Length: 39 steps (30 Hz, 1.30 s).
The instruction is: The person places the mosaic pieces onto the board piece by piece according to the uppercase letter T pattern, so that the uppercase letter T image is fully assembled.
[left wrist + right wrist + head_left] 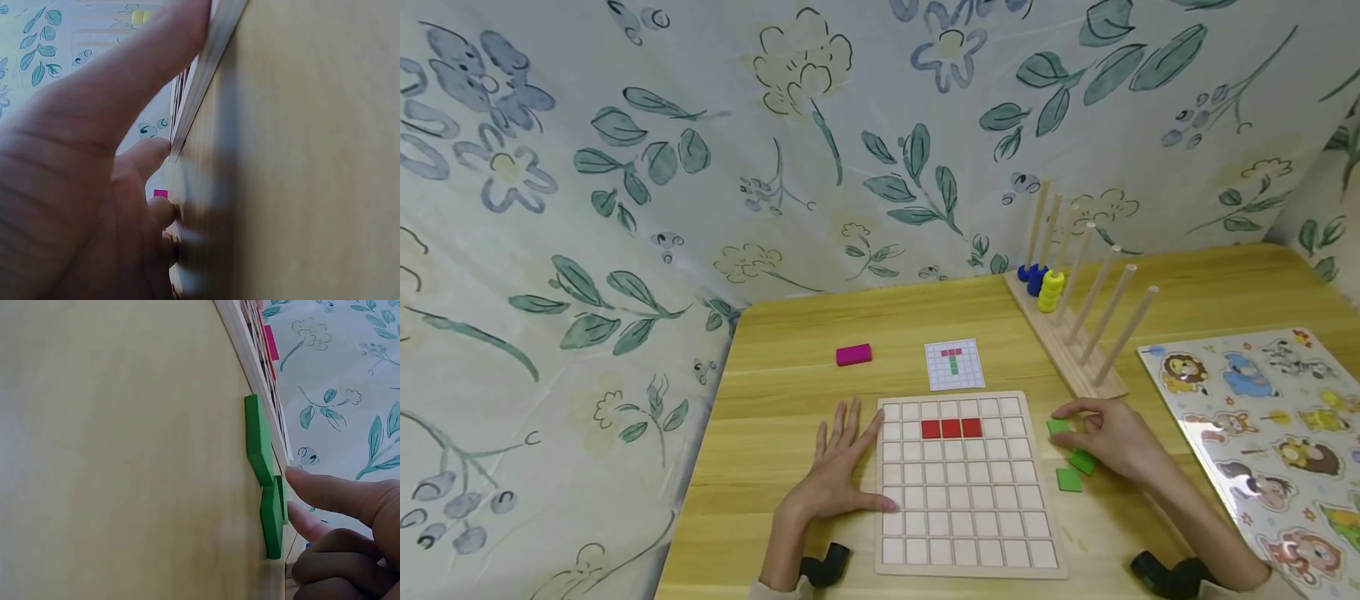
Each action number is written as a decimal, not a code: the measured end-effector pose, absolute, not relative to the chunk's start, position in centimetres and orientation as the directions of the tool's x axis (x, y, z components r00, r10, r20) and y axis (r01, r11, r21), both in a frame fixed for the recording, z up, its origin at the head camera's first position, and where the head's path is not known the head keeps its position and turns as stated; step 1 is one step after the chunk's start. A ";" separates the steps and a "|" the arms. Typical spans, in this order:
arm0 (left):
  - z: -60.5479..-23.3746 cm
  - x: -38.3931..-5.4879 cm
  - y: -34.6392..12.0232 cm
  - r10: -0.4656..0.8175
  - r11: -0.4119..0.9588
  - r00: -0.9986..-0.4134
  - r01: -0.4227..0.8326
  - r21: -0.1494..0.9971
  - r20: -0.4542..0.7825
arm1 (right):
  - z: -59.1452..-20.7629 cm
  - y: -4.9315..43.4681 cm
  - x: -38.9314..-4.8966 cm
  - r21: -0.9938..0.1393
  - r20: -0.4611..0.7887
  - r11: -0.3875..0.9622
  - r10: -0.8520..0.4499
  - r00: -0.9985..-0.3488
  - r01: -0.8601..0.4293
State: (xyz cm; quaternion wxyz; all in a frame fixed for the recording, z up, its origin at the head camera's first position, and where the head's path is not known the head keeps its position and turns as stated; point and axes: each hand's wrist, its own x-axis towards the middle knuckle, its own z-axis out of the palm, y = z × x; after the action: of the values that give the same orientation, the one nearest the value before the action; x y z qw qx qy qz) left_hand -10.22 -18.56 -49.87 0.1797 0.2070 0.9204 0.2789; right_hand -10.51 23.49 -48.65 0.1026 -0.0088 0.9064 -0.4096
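A wooden grid board lies on the table with three red square tiles in a row near its top. My left hand is spread at the board's left side, its thumb on the edge and the index fingertip by the upper left corner. To the right of the board, my right hand pinches a green square tile between thumb and index finger. Two more green tiles lie below it, one partly under the hand and one nearer the front. In the right wrist view the green tiles overlap.
A pattern card showing a red and green T lies behind the board. Left of it is a magenta block. A wooden peg rack with blue and yellow beads stands at the back right. An animal puzzle board lies at the right.
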 end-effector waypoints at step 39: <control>-49.9 -10.2 -18.7 0.489 0.753 -0.848 0.293 0.589 -0.203 | -46.1 17.6 -10.1 -0.853 -0.193 0.520 -0.235 -0.952 0.044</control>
State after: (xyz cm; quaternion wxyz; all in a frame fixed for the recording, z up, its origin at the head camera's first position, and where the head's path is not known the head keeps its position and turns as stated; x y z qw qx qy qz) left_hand -10.17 -18.66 -49.90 0.1751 0.2128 0.9196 0.2799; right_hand -10.11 17.60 -46.14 0.1438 -0.0555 0.8599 -0.4866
